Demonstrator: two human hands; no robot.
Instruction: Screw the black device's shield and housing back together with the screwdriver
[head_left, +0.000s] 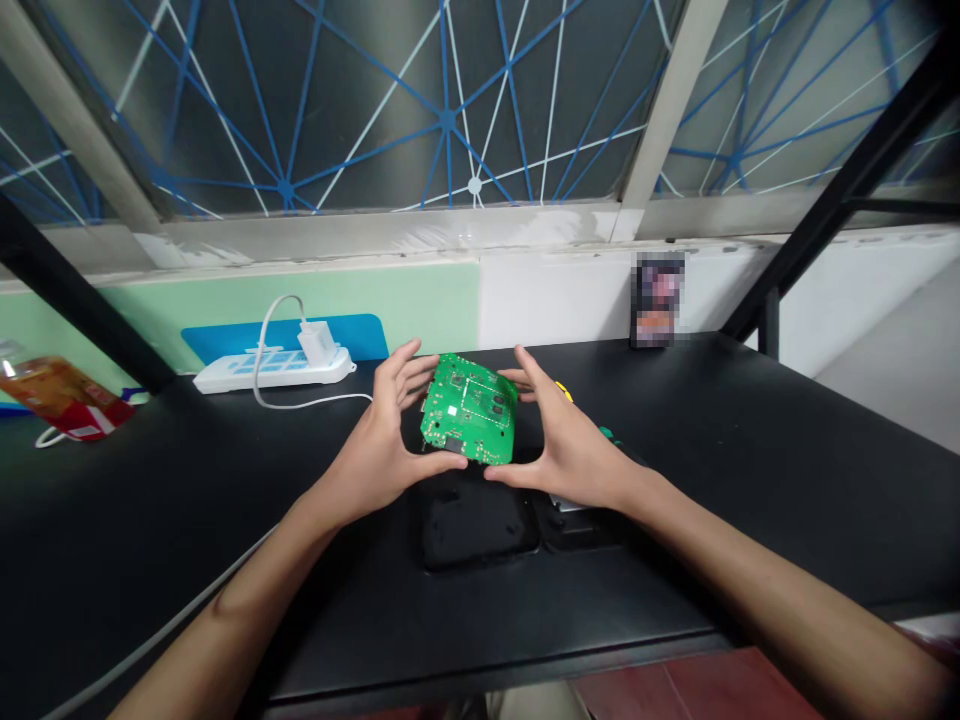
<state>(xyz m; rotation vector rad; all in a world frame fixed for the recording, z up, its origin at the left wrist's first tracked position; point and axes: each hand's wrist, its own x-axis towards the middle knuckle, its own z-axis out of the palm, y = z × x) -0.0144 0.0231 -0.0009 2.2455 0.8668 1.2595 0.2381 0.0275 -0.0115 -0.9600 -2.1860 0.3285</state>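
Note:
A green circuit board (480,410) is held up between my two hands, tilted so its component side faces me. My left hand (382,440) grips its left side, thumb along the lower edge and fingers behind. On the right, my right hand (566,440) has its thumb at the bottom edge and its fingers behind the board's right side. Below the board a black plastic casing (480,530) lies on the black table. Beside it, partly hidden under my right hand and forearm, is another black casing part (581,533).
A white power strip (274,370) with a plugged-in charger (316,342) stands at the back left; its white cable (300,405) runs across the table. A drink bottle (67,395) lies far left. A blurred, picture-like item (658,300) leans against the back wall.

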